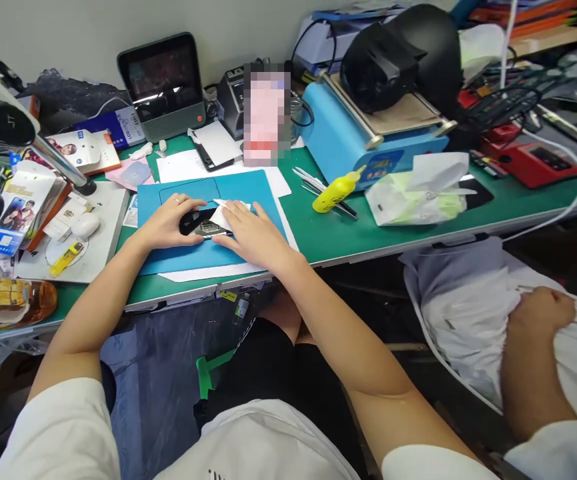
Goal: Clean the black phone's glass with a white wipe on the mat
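Observation:
A dark, glossy smartphone lies on a blue mat in front of me. My left hand grips its left end, with the thumb along the near edge and the fingers at the far edge. Under the fingers of my right hand is a folded white tissue, pressed on the right part of the phone. The right thumb rests by the phone's near edge. My right palm and fingers hide the phone's right end.
A yellow bottle and tweezers lie right of the mat, near a tissue pack and a blue machine. Behind stands a display. At left are a lamp arm and drink bottle. Another person's arm is at right.

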The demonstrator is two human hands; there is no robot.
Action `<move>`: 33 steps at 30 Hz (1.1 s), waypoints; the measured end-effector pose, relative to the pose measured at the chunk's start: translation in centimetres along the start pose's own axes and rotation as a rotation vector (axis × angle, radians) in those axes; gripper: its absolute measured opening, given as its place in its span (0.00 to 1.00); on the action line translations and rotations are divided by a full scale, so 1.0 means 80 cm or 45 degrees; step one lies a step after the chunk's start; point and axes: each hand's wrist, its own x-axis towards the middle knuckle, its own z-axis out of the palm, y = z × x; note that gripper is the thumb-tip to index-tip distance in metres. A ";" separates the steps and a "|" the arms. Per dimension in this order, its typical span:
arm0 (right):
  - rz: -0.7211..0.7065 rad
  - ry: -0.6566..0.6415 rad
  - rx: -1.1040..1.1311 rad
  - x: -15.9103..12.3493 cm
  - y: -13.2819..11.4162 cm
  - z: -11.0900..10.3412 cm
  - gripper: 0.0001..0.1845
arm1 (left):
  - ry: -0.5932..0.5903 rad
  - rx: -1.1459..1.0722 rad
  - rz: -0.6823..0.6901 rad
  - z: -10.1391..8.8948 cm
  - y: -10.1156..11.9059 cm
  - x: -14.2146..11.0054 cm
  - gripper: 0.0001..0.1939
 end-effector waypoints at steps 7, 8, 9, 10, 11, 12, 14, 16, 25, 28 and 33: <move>-0.095 -0.073 -0.051 -0.030 0.006 0.011 0.37 | -0.004 -0.037 -0.010 0.007 0.001 -0.006 0.41; -0.109 -0.080 -0.061 -0.035 0.008 0.011 0.37 | 0.002 -0.049 -0.003 0.008 0.001 -0.007 0.41; -0.116 -0.080 -0.068 -0.036 0.009 0.011 0.36 | 0.011 -0.066 0.007 0.010 -0.001 -0.007 0.42; -0.114 -0.077 -0.070 -0.035 0.010 0.011 0.36 | 0.024 -0.083 0.016 0.011 -0.002 -0.007 0.43; -0.108 -0.076 -0.068 -0.032 0.009 0.011 0.36 | 0.036 -0.099 0.026 0.012 -0.004 -0.007 0.44; -0.100 -0.077 -0.066 -0.027 0.008 0.012 0.36 | 0.046 -0.112 0.034 0.013 -0.006 -0.007 0.46; -0.084 -0.083 -0.067 -0.018 0.001 0.012 0.37 | 0.059 -0.125 0.040 0.014 -0.008 -0.007 0.48; -0.075 -0.080 -0.082 -0.014 -0.008 0.014 0.38 | 0.059 -0.135 0.037 0.014 -0.008 -0.008 0.49; -0.079 -0.055 -0.033 -0.024 -0.018 0.018 0.40 | 0.016 -0.099 0.007 0.005 0.001 -0.008 0.48; -0.039 -0.078 -0.015 -0.008 -0.017 0.011 0.40 | 0.014 -0.108 0.004 0.003 0.001 -0.008 0.44; -0.043 -0.049 0.023 -0.014 -0.017 0.012 0.39 | -0.011 -0.141 -0.037 -0.001 -0.001 -0.008 0.43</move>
